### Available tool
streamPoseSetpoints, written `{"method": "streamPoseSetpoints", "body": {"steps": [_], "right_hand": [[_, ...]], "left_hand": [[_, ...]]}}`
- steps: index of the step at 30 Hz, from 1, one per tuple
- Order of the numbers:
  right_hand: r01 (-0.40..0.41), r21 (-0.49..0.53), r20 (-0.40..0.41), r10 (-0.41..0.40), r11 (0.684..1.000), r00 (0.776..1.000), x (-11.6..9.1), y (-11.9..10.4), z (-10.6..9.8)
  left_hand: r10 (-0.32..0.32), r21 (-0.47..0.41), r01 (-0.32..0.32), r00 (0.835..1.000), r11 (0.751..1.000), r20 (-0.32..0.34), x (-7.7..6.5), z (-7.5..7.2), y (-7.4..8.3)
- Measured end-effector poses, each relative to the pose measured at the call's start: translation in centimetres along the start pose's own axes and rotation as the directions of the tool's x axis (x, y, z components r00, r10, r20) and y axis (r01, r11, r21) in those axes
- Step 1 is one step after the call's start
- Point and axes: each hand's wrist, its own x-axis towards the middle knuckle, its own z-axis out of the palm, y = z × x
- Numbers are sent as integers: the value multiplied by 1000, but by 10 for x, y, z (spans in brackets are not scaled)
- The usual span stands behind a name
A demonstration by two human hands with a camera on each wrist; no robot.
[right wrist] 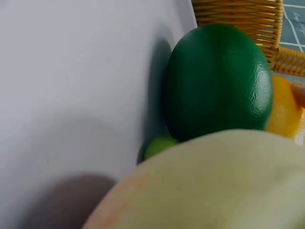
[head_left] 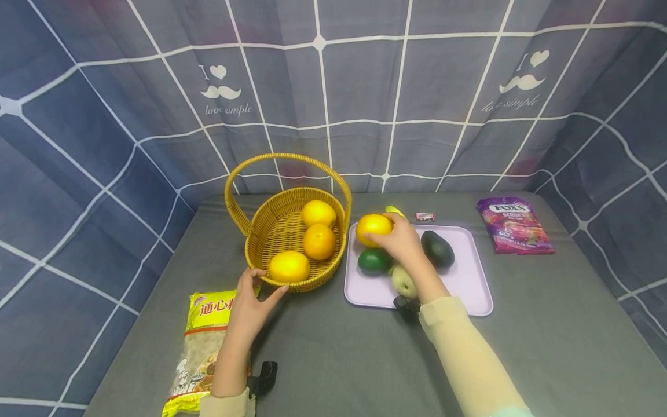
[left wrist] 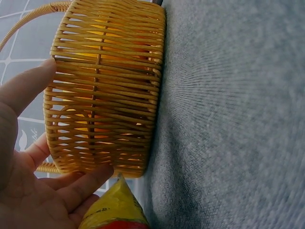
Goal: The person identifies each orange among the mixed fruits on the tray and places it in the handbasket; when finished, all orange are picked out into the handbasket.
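Above the left part of a pale lilac tray (head_left: 471, 284), my right hand (head_left: 400, 238) grips an oval yellow-orange fruit (head_left: 371, 227). Beneath it on the tray lie a glossy dark green fruit (head_left: 374, 262), a pale green fruit (head_left: 403, 282) partly behind the wrist, and a blackish avocado (head_left: 438, 250). In the right wrist view, the pale fruit (right wrist: 214, 186) fills the foreground before the green one (right wrist: 219, 81). My left hand (head_left: 251, 307) touches the near side of a wicker basket (head_left: 271, 215), thumb and fingers spread. Two yellow fruits (head_left: 289, 267) and an orange (head_left: 319, 242) lie inside.
A yellow bag of pasta (head_left: 195, 341) lies under the left forearm. At the right is a purple candy bag (head_left: 516, 226). One small wrapped candy (head_left: 424, 216) sits behind the tray, near a yellow tip (head_left: 394, 210). A grid-patterned curtain (head_left: 359, 87) backs the table.
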Motion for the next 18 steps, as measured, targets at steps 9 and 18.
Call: {"method": "streamPoseSetpoints", "body": {"steps": [9,18], "right_hand": [[12,69,-61,-8,998,998,-13,-11,-12],[63,137,-123,-46,989,991,-29,-32,-30]], "left_hand": [[-2,-5,2,1000,1000,1,0,1,1],[-5,-20,5,1000,1000,17,0,-1,1]]}}
